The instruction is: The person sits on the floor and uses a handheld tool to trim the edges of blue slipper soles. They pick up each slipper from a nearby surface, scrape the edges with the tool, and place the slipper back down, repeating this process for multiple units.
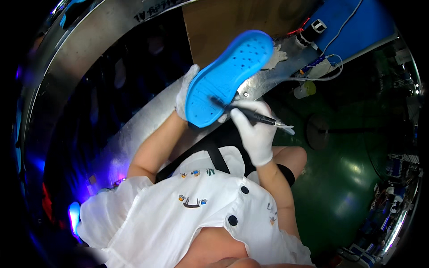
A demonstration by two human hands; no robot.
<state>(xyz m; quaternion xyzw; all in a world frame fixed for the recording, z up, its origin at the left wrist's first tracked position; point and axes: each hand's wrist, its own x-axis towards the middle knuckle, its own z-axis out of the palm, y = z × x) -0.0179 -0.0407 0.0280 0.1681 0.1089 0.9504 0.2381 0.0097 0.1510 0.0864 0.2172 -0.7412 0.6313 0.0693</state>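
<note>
- Currently, blue shoe sole is held up in front of the person's chest, above the metal desk, top face to camera; it's tilted, w/ the holed end up & to the right, the other end low & left.
- Left hand, in a white glove, grips the sole's left edge; thumb side shows at the rim, other fingers mostly hidden underneath, so can't tell how far they're spread.
- Right hand, also gloved, has fingers closed on a dark-handled brush, pen-style; bristle end is blurred over the sole's lower half; can't tell if touching.
- Handling (my guess): sole is prob. light, foamy or rubbery, i.e. bends a bit but not fragile; smooth face may slip a little vs. glove fabric.
- Best hold, imo: raised rim + underside support, fingers off the top face; brush is prob. light & stiff, best pinched mid-handle.
- Nearby: black cylinder w/ pale cap & cardboard, both beyond the sole, upper right/top.
</note>
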